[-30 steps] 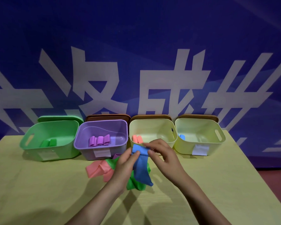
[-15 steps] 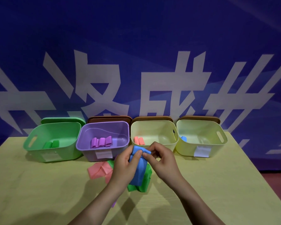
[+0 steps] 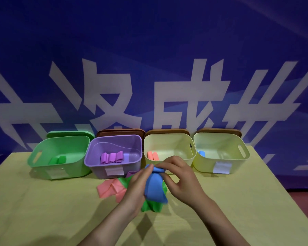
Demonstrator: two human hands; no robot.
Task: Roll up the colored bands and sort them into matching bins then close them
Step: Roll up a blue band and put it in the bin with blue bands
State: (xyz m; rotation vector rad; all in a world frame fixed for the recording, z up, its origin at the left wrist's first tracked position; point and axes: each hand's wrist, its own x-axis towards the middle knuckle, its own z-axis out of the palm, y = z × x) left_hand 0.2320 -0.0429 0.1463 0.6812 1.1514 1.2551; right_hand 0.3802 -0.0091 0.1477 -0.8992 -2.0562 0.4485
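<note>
Both hands, left hand (image 3: 137, 189) and right hand (image 3: 181, 181), pinch the blue band (image 3: 154, 189) at its rolled top: light, floppy, probably stretchy; keep grip tight there or it unrolls.

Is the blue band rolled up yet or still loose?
Mostly loose. Both hands pinch the blue band at its bunched top, left hand, right hand, and the rest hangs flat.

Four bins stand in a row at the back of the surface (image 3: 43, 210), each with a lid leaning behind it. From left: first bin (image 3: 43, 167), second bin (image 3: 96, 167), third bin (image 3: 185, 157), fourth bin (image 3: 238, 166), all holding rolled bands. Loose bands (image 3: 110, 189) lie before the middle bins.
</note>
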